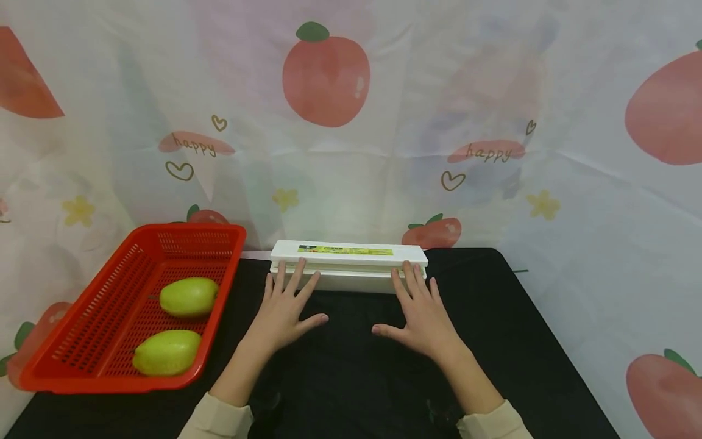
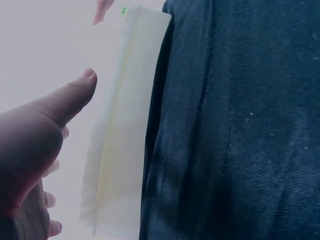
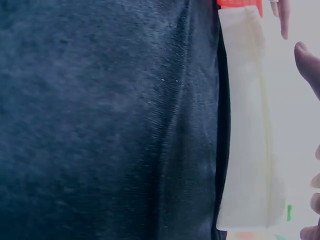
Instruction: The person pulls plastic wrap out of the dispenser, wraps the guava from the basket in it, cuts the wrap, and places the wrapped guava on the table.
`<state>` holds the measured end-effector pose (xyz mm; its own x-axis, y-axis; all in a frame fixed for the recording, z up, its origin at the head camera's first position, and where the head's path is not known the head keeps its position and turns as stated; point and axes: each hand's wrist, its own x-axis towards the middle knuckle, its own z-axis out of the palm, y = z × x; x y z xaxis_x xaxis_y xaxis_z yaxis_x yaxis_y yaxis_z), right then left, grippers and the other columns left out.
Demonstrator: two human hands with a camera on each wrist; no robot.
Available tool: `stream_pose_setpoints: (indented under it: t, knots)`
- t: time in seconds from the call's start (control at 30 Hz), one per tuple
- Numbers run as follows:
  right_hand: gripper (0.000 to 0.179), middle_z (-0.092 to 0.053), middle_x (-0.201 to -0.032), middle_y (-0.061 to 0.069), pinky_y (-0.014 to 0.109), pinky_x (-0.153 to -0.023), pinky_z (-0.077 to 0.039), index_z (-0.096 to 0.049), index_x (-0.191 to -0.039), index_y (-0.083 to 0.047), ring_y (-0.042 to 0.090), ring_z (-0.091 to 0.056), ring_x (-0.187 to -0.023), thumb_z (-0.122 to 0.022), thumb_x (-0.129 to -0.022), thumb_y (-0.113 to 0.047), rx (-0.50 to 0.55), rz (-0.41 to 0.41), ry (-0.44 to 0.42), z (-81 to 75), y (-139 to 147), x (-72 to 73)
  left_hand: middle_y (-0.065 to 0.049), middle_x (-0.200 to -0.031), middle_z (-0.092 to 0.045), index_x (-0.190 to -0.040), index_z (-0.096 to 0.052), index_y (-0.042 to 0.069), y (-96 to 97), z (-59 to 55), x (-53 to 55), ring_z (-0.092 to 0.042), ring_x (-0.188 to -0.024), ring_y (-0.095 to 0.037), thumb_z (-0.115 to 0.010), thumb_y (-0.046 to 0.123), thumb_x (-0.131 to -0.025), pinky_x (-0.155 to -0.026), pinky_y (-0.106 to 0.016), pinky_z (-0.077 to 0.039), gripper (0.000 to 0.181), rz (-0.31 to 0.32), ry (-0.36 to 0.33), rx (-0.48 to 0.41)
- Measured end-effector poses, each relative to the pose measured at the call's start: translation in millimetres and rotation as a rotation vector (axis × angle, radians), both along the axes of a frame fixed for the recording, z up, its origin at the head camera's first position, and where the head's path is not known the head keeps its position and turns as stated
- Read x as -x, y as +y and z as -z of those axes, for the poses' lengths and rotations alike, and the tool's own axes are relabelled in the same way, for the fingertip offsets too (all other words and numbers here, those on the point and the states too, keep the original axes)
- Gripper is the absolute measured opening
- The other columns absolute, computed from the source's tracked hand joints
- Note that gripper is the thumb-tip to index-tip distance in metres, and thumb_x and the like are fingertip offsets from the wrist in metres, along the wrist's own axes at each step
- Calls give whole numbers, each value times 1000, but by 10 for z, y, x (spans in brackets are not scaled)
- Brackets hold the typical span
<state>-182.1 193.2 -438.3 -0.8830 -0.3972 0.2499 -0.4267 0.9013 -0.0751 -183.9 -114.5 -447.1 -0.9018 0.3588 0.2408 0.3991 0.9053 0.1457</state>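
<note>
A long white lidded box [image 1: 351, 280] with a yellow-green label [image 1: 345, 250] on its top lies crosswise at the back of the black-covered table. My left hand [image 1: 283, 311], fingers spread, is at the left part of the box's front, fingertips overlapping it in the head view. At the right part my right hand [image 1: 419, 314] mirrors it, also with straight, spread fingers. Neither hand grips anything; both thumbs point inward. In the left wrist view the thumb [image 2: 80, 95] stands apart from the white box [image 2: 125, 125]. The right wrist view catches only the edge of that hand [image 3: 312, 70] beside the box.
A red plastic basket [image 1: 222, 311] stands on the left, holding two oval yellow-green fruits, one farther back [image 1: 189, 297] and one nearer [image 1: 167, 352]. Black cloth [image 1: 351, 366] covers the table. Behind it hangs a pale curtain [image 1: 340, 177] printed with fruit.
</note>
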Motion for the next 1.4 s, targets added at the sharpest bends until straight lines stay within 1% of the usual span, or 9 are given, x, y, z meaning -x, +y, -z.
stream_pose_setpoints:
  t: [0.17,0.4,0.47,0.67,0.8,1.0,1.23,1.4]
  knots:
    - [121,-7,-167,18,65,-117,-14,-18,-160,-8,39,-8,-153,-60,-74,-83,-2,1,-4,-39,9,25,-12,-168,-6,-158,-29,23,1,-46,27,-2,-150,-49,-58,70,-87,-115,-70,-13,90,9,7,-8]
    - [121,-7,-166,19,65,-117,-16,-18,-160,-8,39,-9,-153,-59,-75,-83,-19,-6,8,-86,9,71,-11,-168,-5,-159,-25,25,-12,-106,66,-1,-151,-48,-58,69,-88,-116,-69,-10,90,5,-7,-1]
    - [120,-7,-166,19,65,-117,-16,-18,-160,-8,40,-9,-153,-60,-75,-82,-23,-5,8,-103,14,72,-12,-168,-5,-160,-24,25,-3,-125,80,-1,-151,-48,-58,68,-88,-116,-68,-11,90,8,-6,0]
    - [119,-5,-166,19,65,-117,-15,-17,-160,-7,40,-9,-152,-61,-76,-80,-24,-11,6,-148,17,111,-14,-167,-7,-160,-24,25,16,-187,121,-3,-150,-49,-59,67,-89,-115,-69,-12,90,13,15,-2]
    - [119,-4,-167,19,65,-117,-14,-16,-160,-8,40,-9,-152,-60,-77,-80,-28,-11,5,-168,16,145,-15,-167,-8,-160,-25,25,18,-219,136,-4,-150,-49,-59,66,-88,-116,-68,-11,89,13,18,0]
    - [119,0,-167,17,65,-117,-13,-13,-161,-9,38,-8,-153,-60,-77,-80,-33,-11,-7,-195,26,167,-14,-167,-6,-160,-23,25,13,-237,155,-3,-150,-48,-58,67,-89,-116,-67,-9,89,12,0,4]
    - [119,3,-167,15,65,-118,-12,-12,-161,-9,38,-7,-153,-61,-77,-79,-28,-10,-9,-248,23,204,-13,-168,-4,-160,-24,24,18,-277,206,0,-151,-47,-59,66,-89,-116,-67,-9,89,10,-4,-5]
    - [120,4,-167,15,64,-118,-11,-11,-161,-9,37,-5,-153,-61,-78,-79,-37,-10,-12,-260,20,251,-12,-168,-3,-160,-25,24,4,-282,237,1,-151,-46,-59,65,-89,-116,-68,-9,89,8,0,-11]
